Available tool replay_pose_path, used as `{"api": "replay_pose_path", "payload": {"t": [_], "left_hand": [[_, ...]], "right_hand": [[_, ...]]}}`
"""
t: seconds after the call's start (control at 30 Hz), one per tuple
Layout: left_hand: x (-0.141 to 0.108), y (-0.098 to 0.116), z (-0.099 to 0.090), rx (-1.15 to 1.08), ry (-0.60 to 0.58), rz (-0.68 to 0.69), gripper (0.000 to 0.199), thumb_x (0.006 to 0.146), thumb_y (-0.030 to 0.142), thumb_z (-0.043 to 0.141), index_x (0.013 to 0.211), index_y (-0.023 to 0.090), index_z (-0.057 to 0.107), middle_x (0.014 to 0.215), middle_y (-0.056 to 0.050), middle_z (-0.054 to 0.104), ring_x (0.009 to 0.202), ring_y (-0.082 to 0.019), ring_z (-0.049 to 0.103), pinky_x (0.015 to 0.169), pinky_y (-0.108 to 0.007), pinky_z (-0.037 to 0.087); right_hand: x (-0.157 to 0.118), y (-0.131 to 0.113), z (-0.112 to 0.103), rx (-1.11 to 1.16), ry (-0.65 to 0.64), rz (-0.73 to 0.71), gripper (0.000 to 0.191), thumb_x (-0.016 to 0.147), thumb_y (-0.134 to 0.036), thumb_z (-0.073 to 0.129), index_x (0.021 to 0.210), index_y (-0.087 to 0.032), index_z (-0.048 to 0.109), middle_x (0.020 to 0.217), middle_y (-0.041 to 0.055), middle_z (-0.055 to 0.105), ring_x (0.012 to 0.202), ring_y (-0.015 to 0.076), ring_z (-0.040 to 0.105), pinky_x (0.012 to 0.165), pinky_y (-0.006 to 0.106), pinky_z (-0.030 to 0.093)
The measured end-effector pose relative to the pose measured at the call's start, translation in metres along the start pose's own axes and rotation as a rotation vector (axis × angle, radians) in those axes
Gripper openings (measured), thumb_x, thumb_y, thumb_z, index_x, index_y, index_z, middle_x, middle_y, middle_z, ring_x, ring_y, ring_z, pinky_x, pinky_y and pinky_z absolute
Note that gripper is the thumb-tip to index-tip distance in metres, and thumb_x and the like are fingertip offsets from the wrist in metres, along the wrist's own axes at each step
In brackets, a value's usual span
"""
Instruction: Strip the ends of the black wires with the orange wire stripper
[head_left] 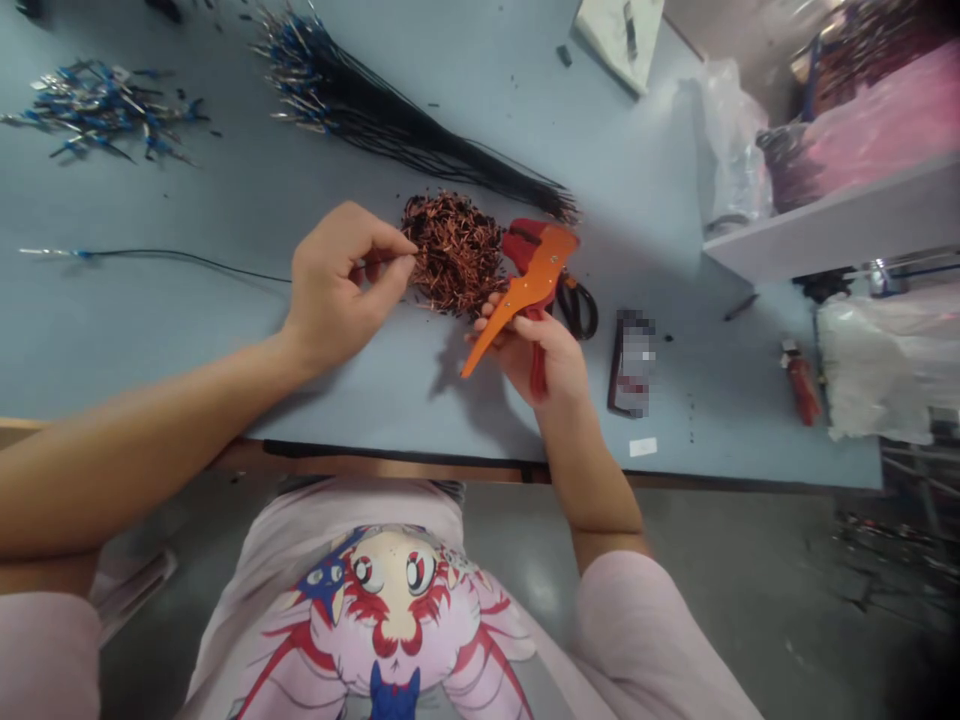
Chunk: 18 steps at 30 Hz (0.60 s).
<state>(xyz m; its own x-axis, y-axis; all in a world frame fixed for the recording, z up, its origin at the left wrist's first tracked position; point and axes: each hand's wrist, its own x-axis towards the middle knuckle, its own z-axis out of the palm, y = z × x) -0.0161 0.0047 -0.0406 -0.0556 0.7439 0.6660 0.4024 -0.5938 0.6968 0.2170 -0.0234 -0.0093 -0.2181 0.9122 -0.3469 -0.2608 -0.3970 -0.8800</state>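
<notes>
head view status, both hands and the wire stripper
Left hand pinching thin black wire, blue-tipped end trailing left. Right hand gripping orange wire stripper. Reddish-brown wire offcut pile between hands, against the stripper.

Your left hand (337, 290) pinches a thin black wire (195, 254) ending in a blue-sleeved terminal (64, 254), while your right hand (525, 350) grips an orange-handled wire stripper (536, 275).

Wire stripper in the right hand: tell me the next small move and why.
Probably feed the end of the black wire pinched in the left hand into the wire stripper held by the right hand. The left fingers hold that end toward the stripper, beside the heap of copper scraps.
</notes>
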Motion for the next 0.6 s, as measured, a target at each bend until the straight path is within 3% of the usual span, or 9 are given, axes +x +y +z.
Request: {"api": "replay_pose_path", "payload": {"t": [0.13,0.3,0.6], "left_hand": [[-0.001,0.009,0.000,-0.003,-0.053,0.088,0.009,0.088,0.016,0.067,0.085,0.024,0.065,0.075,0.001,0.066,0.064,-0.012,0.054,0.060,-0.028,0.044],[0.000,0.011,-0.001,0.021,-0.057,0.160,0.010,0.086,0.016,0.067,0.086,0.025,0.064,0.074,0.002,0.065,0.063,-0.013,0.051,0.060,-0.030,0.043],[0.001,0.020,-0.006,0.052,-0.108,0.088,0.012,0.091,0.016,0.062,0.084,0.026,0.063,0.075,0.001,0.065,0.066,-0.014,0.056,0.064,-0.034,0.047]], "right_hand": [[-0.007,0.002,0.000,-0.025,-0.098,0.052,0.048,0.068,-0.033,0.087,0.109,-0.020,0.065,0.102,0.0054,0.073,0.090,0.0213,0.073,0.097,0.046,0.060],[-0.017,0.002,0.001,-0.035,-0.220,0.111,0.046,0.070,-0.034,0.089,0.105,-0.018,0.066,0.096,0.0042,0.072,0.089,0.0210,0.074,0.087,0.039,0.063],[-0.020,0.006,0.003,-0.044,-0.326,0.246,0.055,0.070,-0.040,0.089,0.111,-0.016,0.062,0.093,0.0053,0.070,0.078,0.0192,0.072,0.076,0.041,0.064]]}}
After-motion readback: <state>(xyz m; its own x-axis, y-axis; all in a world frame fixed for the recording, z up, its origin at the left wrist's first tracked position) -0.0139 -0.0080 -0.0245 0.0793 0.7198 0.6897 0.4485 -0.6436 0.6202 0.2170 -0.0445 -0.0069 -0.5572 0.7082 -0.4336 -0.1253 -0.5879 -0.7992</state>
